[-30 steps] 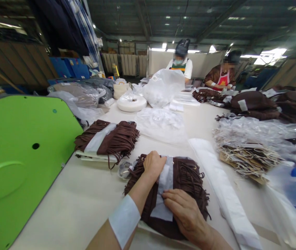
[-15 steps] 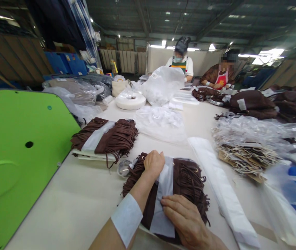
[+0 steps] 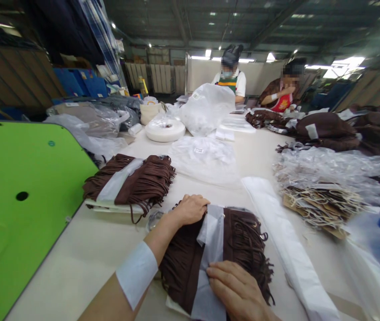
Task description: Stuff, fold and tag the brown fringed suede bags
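A dark brown fringed bag [image 3: 183, 272] lies in front of me, with a pale paper strip [image 3: 214, 232] running down its middle over a white sheet. My left hand [image 3: 190, 209] is closed at the bag's far edge, beside the strip's upper end; its fingers bend over the edge and the thumb is hidden. A pale band [image 3: 136, 273] wraps my left wrist. My right hand [image 3: 234, 287] rests flat on the strip's lower part and the fringe, fingers stretched out. Further left lies a second brown fringed bag [image 3: 153, 180] with a similar strip.
A long white folded sheet [image 3: 286, 240] lies to the right, near stacked paper bags [image 3: 320, 205] under clear plastic [image 3: 337, 169]. A green panel [image 3: 32, 200] stands on the left. Behind are a white roll [image 3: 165, 130] and plastic bags [image 3: 206, 109]. Two people work across the table.
My left hand has shifted slightly left and its fingers have straightened somewhat. A crease now shows on the strip's left edge. My right hand stays on the strip.
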Demonstrator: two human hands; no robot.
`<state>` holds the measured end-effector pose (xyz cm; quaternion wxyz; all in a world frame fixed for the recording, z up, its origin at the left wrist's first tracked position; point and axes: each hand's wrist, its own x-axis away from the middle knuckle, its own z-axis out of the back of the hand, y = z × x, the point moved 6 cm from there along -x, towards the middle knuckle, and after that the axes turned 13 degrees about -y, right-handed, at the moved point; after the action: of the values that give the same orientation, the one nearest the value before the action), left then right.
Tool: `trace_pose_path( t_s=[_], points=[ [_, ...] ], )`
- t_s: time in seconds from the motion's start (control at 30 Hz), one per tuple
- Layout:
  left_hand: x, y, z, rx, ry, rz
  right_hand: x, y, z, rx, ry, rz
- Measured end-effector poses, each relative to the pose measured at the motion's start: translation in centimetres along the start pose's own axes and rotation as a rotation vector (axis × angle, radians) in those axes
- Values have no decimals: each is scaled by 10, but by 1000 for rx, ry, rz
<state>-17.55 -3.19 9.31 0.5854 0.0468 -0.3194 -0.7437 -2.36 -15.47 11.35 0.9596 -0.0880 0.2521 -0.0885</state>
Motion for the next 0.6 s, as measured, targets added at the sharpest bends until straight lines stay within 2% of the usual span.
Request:
trace_pose_path(
  t_s=[0.1,0.23,0.4,0.6],
  points=[
    [-2,-5,-1,62,-73,-65,4,7,-3,-60,81,-25],
    [0,-9,0,133,-114,-98,12,16,-4,-212,191,-74],
    [3,-9,1,153,-142,-94,10,22,1,-473,77,-139],
    [-1,2,-3,75,-102,6,3,18,12,-417,57,-119]
  ],
)
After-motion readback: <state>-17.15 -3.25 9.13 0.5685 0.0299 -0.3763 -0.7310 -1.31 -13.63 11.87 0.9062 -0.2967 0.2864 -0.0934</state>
